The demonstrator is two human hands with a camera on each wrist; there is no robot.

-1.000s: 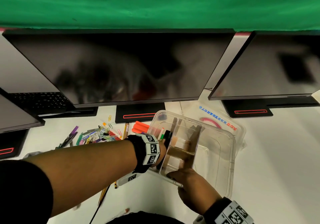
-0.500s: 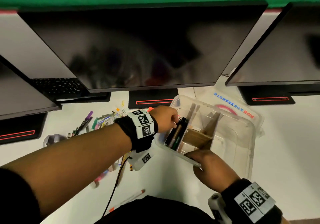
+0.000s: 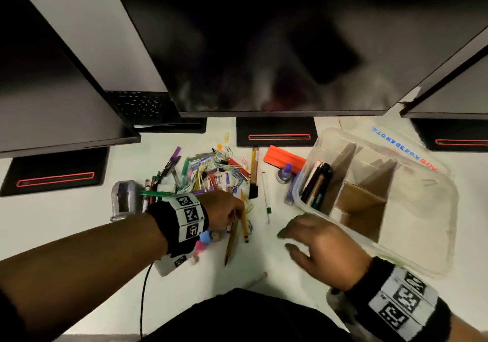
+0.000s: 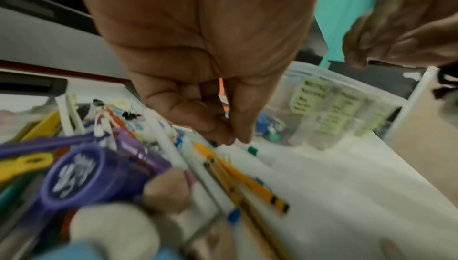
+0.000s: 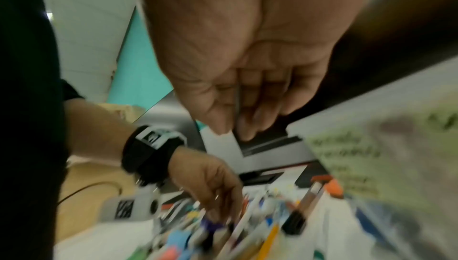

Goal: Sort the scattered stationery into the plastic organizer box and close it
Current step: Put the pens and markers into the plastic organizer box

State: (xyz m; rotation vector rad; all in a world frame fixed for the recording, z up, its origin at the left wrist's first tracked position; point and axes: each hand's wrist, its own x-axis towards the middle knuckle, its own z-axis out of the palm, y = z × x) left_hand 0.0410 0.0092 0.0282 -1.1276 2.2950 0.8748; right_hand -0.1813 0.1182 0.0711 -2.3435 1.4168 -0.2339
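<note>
The clear plastic organizer box (image 3: 412, 222) stands open at the right, split by cardboard dividers, with several pens (image 3: 317, 183) in its left compartment. Loose pens, clips and pencils lie in a pile (image 3: 211, 175) left of it. My left hand (image 3: 236, 213) reaches down at the pile's near edge, fingertips (image 4: 233, 139) drawn together right at a yellow pencil (image 3: 244, 222). Blur hides whether they pinch it. My right hand (image 3: 286, 240) hovers over the table beside the box's near left corner, fingers relaxed and holding nothing.
The box lid (image 3: 404, 148) with coloured lettering lies behind the box. An orange block (image 3: 285, 158), a purple-capped bottle (image 3: 285, 172) and a white pen (image 3: 266, 199) lie between pile and box. A tape dispenser (image 3: 122, 199) sits left. Monitors (image 3: 264, 51) overhang the back.
My left hand has left the box's pen compartment and moved left to the pile. My right hand let go of the box's near rim and moved left. The head view tilted down.
</note>
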